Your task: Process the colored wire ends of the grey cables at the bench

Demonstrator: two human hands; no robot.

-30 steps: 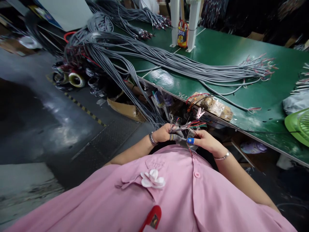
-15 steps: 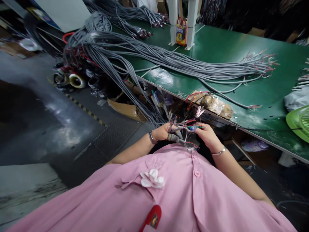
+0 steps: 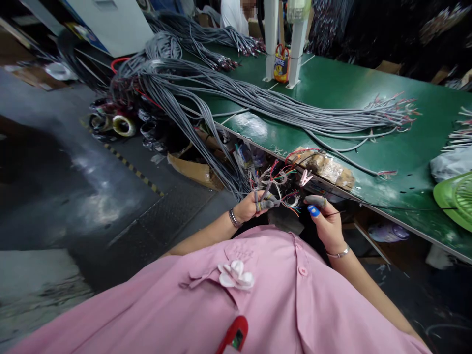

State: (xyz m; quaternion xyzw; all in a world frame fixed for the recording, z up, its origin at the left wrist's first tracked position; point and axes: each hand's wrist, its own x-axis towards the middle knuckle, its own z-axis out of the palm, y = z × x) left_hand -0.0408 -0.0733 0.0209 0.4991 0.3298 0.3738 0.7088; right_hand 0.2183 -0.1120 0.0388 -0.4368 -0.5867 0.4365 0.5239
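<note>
My left hand (image 3: 254,205), with grey covers on some fingers, is closed round the ends of several grey cables (image 3: 239,184). Beyond its fingers fan out loose coloured wires (image 3: 291,201) and pale stripped strands. To the right of these wires is my right hand (image 3: 326,223), apart from them. Its thumb has a blue wrap (image 3: 313,210) and one finger wears a grey cover (image 3: 316,200). Thumb and finger are slightly apart, with nothing visible between them. A pink clip (image 3: 305,178) sits at the table edge, just above the right hand.
A long bundle of grey cables (image 3: 258,98) lies over the green table (image 3: 416,147). On its near edge sits a taped brown block (image 3: 328,169). White posts (image 3: 295,54), a green basket (image 3: 455,199) and a cardboard piece (image 3: 193,169) are around. A person (image 3: 236,17) is partly visible behind.
My right hand has let go of the wires and moved a little right and down. The wires in my left hand now spread loosely. The view has shifted slightly.
</note>
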